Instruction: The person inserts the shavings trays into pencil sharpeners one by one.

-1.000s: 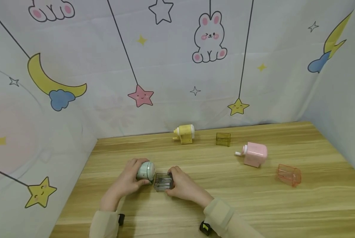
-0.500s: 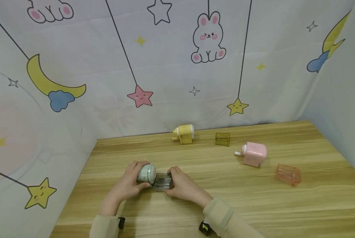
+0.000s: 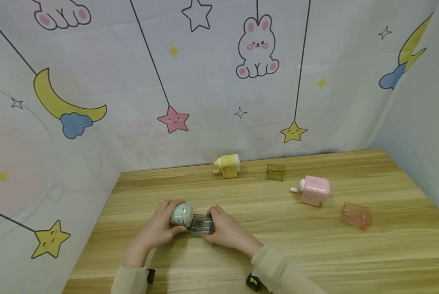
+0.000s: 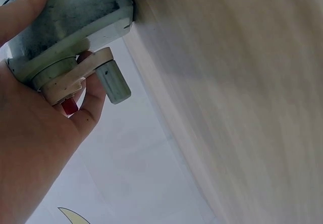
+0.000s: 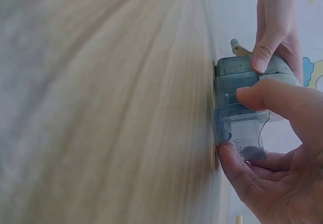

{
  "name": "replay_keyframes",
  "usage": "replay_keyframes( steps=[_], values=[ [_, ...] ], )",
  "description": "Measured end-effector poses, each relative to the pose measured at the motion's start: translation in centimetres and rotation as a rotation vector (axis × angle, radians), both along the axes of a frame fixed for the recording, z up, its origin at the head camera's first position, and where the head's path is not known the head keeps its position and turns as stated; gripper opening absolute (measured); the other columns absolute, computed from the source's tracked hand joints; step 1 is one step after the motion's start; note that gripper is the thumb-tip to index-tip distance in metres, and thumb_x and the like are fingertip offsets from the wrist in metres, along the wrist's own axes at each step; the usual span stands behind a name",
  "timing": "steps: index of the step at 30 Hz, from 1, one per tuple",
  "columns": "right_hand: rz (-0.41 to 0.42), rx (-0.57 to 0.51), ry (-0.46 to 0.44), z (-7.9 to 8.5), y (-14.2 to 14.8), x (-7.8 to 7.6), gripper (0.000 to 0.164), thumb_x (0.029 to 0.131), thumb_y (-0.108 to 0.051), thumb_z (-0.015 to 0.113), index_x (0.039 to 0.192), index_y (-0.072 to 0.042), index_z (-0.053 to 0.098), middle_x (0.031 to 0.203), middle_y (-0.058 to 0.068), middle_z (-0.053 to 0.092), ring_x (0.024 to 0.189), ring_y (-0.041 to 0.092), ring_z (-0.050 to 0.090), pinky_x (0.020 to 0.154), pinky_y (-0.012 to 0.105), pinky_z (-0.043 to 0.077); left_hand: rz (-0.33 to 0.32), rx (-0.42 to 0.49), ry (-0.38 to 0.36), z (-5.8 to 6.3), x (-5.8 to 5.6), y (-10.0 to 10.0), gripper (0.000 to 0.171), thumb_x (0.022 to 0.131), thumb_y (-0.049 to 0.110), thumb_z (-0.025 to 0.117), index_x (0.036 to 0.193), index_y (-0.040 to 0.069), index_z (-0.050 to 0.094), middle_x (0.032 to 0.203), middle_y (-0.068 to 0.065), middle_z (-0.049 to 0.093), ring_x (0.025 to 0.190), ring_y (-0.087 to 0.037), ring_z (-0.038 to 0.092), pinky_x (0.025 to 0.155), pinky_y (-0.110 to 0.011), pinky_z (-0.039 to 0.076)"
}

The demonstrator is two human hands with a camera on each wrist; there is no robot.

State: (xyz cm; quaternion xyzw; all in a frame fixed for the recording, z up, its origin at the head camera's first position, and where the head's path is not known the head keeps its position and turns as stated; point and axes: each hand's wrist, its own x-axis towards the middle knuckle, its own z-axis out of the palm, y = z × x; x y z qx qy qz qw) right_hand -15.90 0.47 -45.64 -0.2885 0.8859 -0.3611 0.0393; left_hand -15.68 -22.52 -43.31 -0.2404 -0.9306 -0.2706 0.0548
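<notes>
My left hand (image 3: pixel 157 228) grips a pale green crank pencil sharpener (image 3: pixel 181 215). In the left wrist view its crank handle (image 4: pixel 113 81) sticks out beside my palm. My right hand (image 3: pixel 228 230) pinches a clear grey shavings drawer (image 3: pixel 201 225) between thumb and fingers, just right of the sharpener. The right wrist view shows the drawer (image 5: pixel 243 130) lined up with the sharpener's lower body (image 5: pixel 236 66), low over the wood table. The two meet there; how far the drawer reaches inside is hard to tell.
A yellow crank sharpener (image 3: pixel 229 165) stands at the back edge, with a dark yellow clear drawer (image 3: pixel 275 172) to its right. Farther right are a pink crank sharpener (image 3: pixel 316 190) and a clear orange drawer (image 3: pixel 357 215). A printed cloth (image 3: pixel 212 90) hangs behind the table.
My left hand has moved slightly right and nearer with the sharpener, closing the small gap to the drawer. My right hand has hardly moved.
</notes>
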Motion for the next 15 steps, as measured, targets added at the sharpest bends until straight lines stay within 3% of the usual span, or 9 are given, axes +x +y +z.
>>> replay_keyframes(
  steps=[15],
  values=[
    [-0.005, 0.005, -0.001, -0.04, 0.09, -0.09, 0.056, 0.067, -0.027, 0.075, 0.109, -0.003, 0.048, 0.096, 0.004, 0.051, 0.069, 0.009, 0.047, 0.056, 0.020, 0.044, 0.007, 0.008, -0.012, -0.11, 0.06, 0.10, 0.069, 0.067, 0.019, 0.077, 0.127, 0.015, 0.044, 0.109, -0.009, 0.048, 0.100, -0.021, 0.041, 0.081, -0.049, 0.044]
  ],
)
